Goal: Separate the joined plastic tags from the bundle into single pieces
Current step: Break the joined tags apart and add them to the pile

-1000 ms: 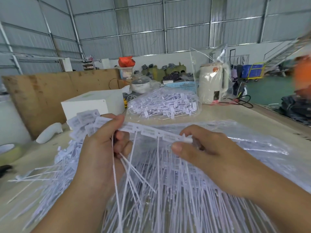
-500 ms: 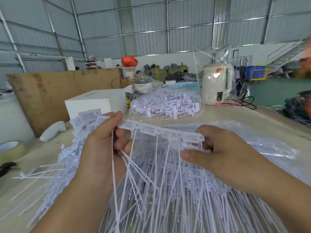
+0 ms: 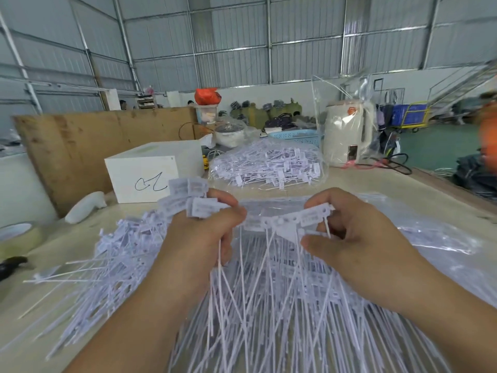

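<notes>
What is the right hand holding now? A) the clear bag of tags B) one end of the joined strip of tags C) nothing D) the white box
B: the right hand pinches the end of the joined strip of tags, while the left hand grips its other end.
</notes>
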A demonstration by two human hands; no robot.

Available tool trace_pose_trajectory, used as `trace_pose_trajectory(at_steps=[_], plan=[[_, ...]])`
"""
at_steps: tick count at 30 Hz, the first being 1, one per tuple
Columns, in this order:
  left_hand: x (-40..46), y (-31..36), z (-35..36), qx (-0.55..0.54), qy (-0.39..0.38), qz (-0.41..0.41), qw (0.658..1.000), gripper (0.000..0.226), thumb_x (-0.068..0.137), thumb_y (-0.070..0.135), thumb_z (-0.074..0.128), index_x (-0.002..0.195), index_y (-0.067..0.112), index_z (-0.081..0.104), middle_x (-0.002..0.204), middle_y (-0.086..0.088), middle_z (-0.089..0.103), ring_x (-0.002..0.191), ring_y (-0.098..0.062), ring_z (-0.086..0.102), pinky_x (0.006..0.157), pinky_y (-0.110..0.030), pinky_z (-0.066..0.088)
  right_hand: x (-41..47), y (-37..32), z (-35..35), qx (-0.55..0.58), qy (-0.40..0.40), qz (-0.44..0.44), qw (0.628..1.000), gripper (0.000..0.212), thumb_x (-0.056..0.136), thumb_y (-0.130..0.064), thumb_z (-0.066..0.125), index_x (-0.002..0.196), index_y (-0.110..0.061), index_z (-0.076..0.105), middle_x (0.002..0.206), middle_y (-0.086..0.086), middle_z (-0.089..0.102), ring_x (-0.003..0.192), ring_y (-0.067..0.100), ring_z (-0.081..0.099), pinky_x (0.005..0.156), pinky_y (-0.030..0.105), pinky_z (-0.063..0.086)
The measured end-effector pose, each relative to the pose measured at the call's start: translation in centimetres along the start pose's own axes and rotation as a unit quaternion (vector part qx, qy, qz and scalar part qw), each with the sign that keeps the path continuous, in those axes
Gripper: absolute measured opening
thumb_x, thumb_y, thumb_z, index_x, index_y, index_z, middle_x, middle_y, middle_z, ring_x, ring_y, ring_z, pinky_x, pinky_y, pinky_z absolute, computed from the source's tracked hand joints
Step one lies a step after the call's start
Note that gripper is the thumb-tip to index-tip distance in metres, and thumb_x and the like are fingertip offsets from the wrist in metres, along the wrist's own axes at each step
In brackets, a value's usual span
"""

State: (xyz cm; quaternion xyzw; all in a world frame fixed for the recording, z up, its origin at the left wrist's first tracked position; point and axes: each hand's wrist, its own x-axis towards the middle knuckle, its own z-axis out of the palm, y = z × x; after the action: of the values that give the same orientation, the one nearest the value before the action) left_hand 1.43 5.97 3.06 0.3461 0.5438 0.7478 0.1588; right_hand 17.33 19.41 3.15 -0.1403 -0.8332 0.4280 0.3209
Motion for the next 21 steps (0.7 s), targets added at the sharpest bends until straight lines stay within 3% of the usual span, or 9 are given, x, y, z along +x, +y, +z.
trace_pose_trajectory(at_steps=[2,6,9,11,13,15,17,21], plan=[[0.2,-0.3,-0.1,0.041,0.009,-0.022,0.999,0.032,0.077,0.0,0.072,0.062,0.028,0.066,0.042,0.005,0.039,0.031,-0.01,0.031,0.034,-0.019,0.028,-0.1,0.0,0.1,0.001,0.001,-0.015,1.0,0.029,0.089,-0.01,0.067,0.089,-0.036,0.055,0.046,-0.012,0.043,0.037,0.007,0.031,0.037,0.02,0.028],[0.4,-0.6,-0.3,0.112,0.028,-0.04,0.993,0.012,0.061,0.022,0.068,0.07,0.03,0.065,0.048,0.003,0.05,0.035,-0.013,0.037,0.036,-0.024,0.03,-0.2,-0.3,0.1,0.03,0.019,-0.031,0.999,0.029,0.088,-0.004,0.065,0.087,-0.032,0.057,0.048,-0.01,0.042,0.04,0.011,0.033,0.038,0.019,0.031],[0.3,-0.8,-0.2,0.144,0.02,-0.027,0.989,0.012,0.065,0.027,0.066,0.075,0.023,0.063,0.056,0.0,0.06,0.035,-0.014,0.04,0.037,-0.019,0.032,-0.2,-0.3,0.1,0.032,0.032,-0.03,0.999,0.029,0.086,-0.005,0.064,0.088,-0.033,0.058,0.054,0.002,0.043,0.042,0.016,0.034,0.039,0.023,0.031],[0.2,-0.8,-0.1,0.157,0.012,-0.024,0.987,0.011,0.07,0.029,0.066,0.078,0.021,0.064,0.055,-0.003,0.059,0.035,-0.016,0.039,0.04,-0.02,0.031,-0.3,-0.3,0.1,0.028,0.032,-0.02,0.999,0.032,0.085,-0.007,0.063,0.09,-0.038,0.056,0.054,0.0,0.041,0.041,0.014,0.034,0.038,0.024,0.031],[0.1,-0.8,0.1,0.115,0.005,-0.034,0.993,0.017,0.066,0.028,0.065,0.082,0.023,0.066,0.056,-0.01,0.051,0.035,-0.018,0.037,0.043,-0.024,0.028,-0.3,-0.3,0.1,0.01,0.026,-0.005,1.0,0.031,0.084,-0.016,0.063,0.096,-0.041,0.052,0.052,-0.007,0.042,0.039,0.011,0.035,0.039,0.022,0.033],[-0.1,-0.5,0.3,0.023,-0.019,-0.067,0.997,0.026,0.061,0.019,0.066,0.087,0.017,0.066,0.053,-0.009,0.044,0.033,-0.016,0.034,0.039,-0.02,0.025,-0.2,-0.4,0.0,-0.019,0.016,0.016,1.0,0.03,0.078,-0.029,0.062,0.101,-0.041,0.047,0.051,-0.01,0.044,0.037,0.007,0.037,0.038,0.021,0.033],[-0.1,-0.2,0.3,-0.058,-0.042,-0.102,0.992,0.028,0.06,0.02,0.062,0.087,0.012,0.064,0.051,-0.008,0.039,0.032,-0.013,0.032,0.036,-0.016,0.025,-0.1,-0.4,-0.1,-0.026,0.004,0.038,0.999,0.032,0.082,-0.028,0.061,0.105,-0.041,0.044,0.048,-0.012,0.045,0.035,0.005,0.036,0.036,0.019,0.031],[0.0,0.3,0.0,-0.194,-0.083,-0.142,0.967,0.019,0.067,0.015,0.055,0.085,0.009,0.059,0.069,-0.02,0.056,0.032,-0.01,0.029,0.032,-0.016,0.027,-0.1,-0.4,-0.3,-0.031,-0.016,0.066,0.997,0.041,0.089,-0.025,0.064,0.118,-0.038,0.039,0.045,-0.01,0.045,0.031,0.005,0.034,0.034,0.018,0.028]])
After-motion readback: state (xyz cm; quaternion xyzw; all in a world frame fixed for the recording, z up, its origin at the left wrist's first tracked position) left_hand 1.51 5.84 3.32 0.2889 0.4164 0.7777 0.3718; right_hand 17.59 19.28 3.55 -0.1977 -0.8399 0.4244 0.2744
